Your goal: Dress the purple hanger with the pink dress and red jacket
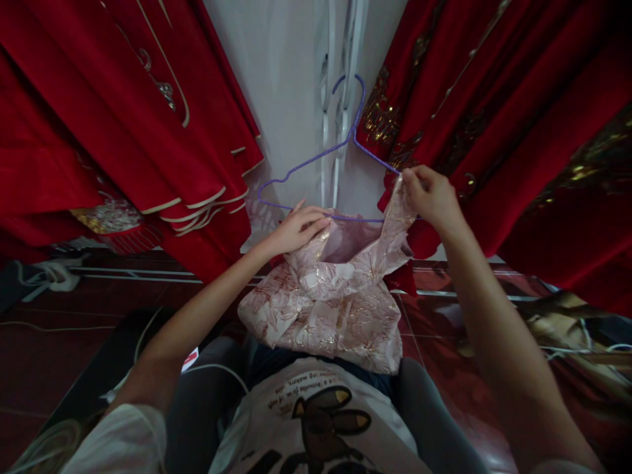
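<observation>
A pale pink garment [336, 296] with a gold floral pattern hangs bunched in front of me, over my lap. A purple wire hanger [316, 158] is held above it, its bottom bar at the garment's top opening. My left hand [299, 229] grips the garment's left edge together with the hanger's bottom bar. My right hand [428, 192] pinches the garment's upper right corner against the hanger's right shoulder.
Red embroidered garments hang at the left [123, 118] and at the right [518, 131], close on both sides. A white wall with a white rack [340, 99] stands behind the hanger. The floor [59, 342] is dark red tile with cables lying on it.
</observation>
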{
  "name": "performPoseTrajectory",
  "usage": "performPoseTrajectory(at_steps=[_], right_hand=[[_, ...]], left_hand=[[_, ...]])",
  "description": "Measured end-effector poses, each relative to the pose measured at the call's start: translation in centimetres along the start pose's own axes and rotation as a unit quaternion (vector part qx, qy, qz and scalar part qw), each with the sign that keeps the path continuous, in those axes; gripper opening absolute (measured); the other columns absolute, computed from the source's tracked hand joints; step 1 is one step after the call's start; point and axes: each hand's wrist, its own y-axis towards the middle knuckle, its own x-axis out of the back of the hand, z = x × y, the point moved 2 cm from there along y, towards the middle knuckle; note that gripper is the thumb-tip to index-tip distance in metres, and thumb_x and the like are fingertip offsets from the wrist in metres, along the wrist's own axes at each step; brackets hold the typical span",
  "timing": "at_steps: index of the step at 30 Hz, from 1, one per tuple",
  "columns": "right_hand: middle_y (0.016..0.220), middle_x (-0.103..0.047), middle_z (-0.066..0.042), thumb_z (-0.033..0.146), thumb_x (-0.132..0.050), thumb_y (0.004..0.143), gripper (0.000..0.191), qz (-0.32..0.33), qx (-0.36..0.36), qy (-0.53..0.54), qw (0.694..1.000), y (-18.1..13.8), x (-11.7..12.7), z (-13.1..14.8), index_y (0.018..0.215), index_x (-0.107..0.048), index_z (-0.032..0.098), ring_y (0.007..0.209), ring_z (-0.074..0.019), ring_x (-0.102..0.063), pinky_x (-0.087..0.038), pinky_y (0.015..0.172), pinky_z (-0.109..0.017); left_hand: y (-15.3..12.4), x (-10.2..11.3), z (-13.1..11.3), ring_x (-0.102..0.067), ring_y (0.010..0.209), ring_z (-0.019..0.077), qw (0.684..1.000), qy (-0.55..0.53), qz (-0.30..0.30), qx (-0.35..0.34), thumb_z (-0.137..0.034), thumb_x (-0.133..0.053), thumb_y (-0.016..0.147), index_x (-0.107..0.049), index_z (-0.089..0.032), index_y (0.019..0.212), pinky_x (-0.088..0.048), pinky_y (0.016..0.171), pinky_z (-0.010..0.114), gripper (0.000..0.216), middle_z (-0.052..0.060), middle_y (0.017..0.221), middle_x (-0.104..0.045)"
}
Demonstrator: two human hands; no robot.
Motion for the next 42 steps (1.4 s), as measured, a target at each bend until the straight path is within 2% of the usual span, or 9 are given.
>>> performPoseTrajectory(at_steps=[2, 5, 8, 11, 16, 21, 36, 39, 42], right_hand=[[0.076, -0.067, -0.004, 0.047, -0.046, 0.094, 0.031, 0.003, 0.001, 0.009, 1.0, 0.0, -0.4, -0.7, 0.09, -0.065, 0.023, 0.073, -0.0206, -0.062, -0.042, 0.064, -0.03], [0.075, -0.064, -0.003, 0.047, -0.047, 0.094, 0.03, -0.038, 0.001, 0.022, 0.999, -0.2, -0.2, -1.2, 0.092, -0.064, 0.022, 0.069, -0.0176, -0.059, -0.039, 0.062, -0.028], [0.072, -0.061, -0.002, 0.043, -0.052, 0.092, 0.026, -0.054, -0.002, 0.03, 0.998, -0.1, 0.2, -1.2, 0.092, -0.065, 0.021, 0.063, -0.0138, -0.053, -0.035, 0.059, -0.026], [0.07, -0.059, -0.001, 0.04, -0.054, 0.092, 0.022, -0.04, 0.001, 0.029, 0.999, 0.2, 0.5, -1.1, 0.09, -0.065, 0.021, 0.062, -0.0118, -0.049, -0.035, 0.06, -0.025], [0.069, -0.059, 0.0, 0.038, -0.054, 0.092, 0.02, -0.037, 0.002, 0.026, 0.999, 0.4, 0.7, -1.0, 0.089, -0.064, 0.021, 0.061, -0.0109, -0.047, -0.034, 0.06, -0.025], [0.068, -0.058, 0.0, 0.039, -0.055, 0.091, 0.021, -0.04, -0.005, 0.022, 0.999, 0.3, 0.7, -1.0, 0.09, -0.065, 0.021, 0.061, -0.0111, -0.048, -0.034, 0.06, -0.024], [0.066, -0.057, 0.001, 0.041, -0.054, 0.09, 0.023, -0.041, 0.006, 0.03, 0.999, 0.5, 0.9, -1.3, 0.089, -0.065, 0.021, 0.061, -0.0116, -0.049, -0.035, 0.059, -0.025], [0.066, -0.057, 0.001, 0.041, -0.054, 0.09, 0.022, -0.032, 0.009, 0.035, 0.999, 0.4, 1.0, -1.0, 0.089, -0.065, 0.022, 0.061, -0.012, -0.048, -0.036, 0.06, -0.026], [0.067, -0.058, 0.001, 0.044, -0.054, 0.091, 0.023, -0.021, 0.01, 0.047, 0.999, 0.1, 0.9, -0.8, 0.088, -0.064, 0.023, 0.06, -0.0133, -0.048, -0.037, 0.06, -0.027]], left_hand=[[-0.1, 1.9, 1.1, -0.066, 0.092, 0.0152, 0.993, -0.066, -0.091, 0.047, -0.046, -0.05, 0.095, -0.07, -0.021, 0.093, -0.047, 0.091, 0.032, 0.033, 0.004, 0.099, -0.073], [-1.6, 5.1, 3.1, -0.065, 0.077, 0.0142, 0.958, -0.079, -0.252, 0.116, -0.047, -0.064, 0.085, -0.071, -0.018, 0.086, -0.049, 0.07, 0.024, 0.031, 0.004, 0.085, -0.074], [-4.0, 7.0, 5.4, -0.063, 0.069, 0.0126, 0.924, -0.071, -0.336, 0.165, -0.047, -0.069, 0.081, -0.072, -0.016, 0.081, -0.047, 0.064, 0.022, 0.031, 0.003, 0.077, -0.072], [-6.1, 7.5, 7.8, -0.063, 0.067, 0.0119, 0.893, -0.111, -0.381, 0.213, -0.046, -0.072, 0.077, -0.072, -0.015, 0.08, -0.047, 0.065, 0.022, 0.031, 0.003, 0.075, -0.071], [-7.0, 6.6, 10.3, -0.059, 0.061, 0.0105, 0.837, -0.243, -0.394, 0.291, -0.048, -0.08, 0.064, -0.072, -0.014, 0.078, -0.045, 0.06, 0.022, 0.037, 0.002, 0.071, -0.07], [-6.5, 6.2, 10.7, -0.059, 0.064, 0.0111, 0.822, -0.265, -0.413, 0.289, -0.05, -0.083, 0.057, -0.074, -0.015, 0.077, -0.045, 0.06, 0.022, 0.042, 0.003, 0.074, -0.071], [-7.1, 7.2, 10.0, -0.064, 0.076, 0.0134, 0.851, -0.242, -0.398, 0.245, -0.047, -0.08, 0.067, -0.074, -0.018, 0.083, -0.049, 0.075, 0.025, 0.033, 0.003, 0.083, -0.072], [-5.8, 7.7, 9.4, -0.065, 0.079, 0.0148, 0.867, -0.218, -0.389, 0.225, -0.047, -0.078, 0.07, -0.075, -0.018, 0.084, -0.05, 0.077, 0.026, 0.032, 0.004, 0.087, -0.074], [-2.8, 8.3, 7.5, -0.066, 0.08, 0.0151, 0.906, -0.166, -0.35, 0.171, -0.046, -0.074, 0.075, -0.075, -0.018, 0.085, -0.05, 0.075, 0.026, 0.03, 0.004, 0.088, -0.074]])
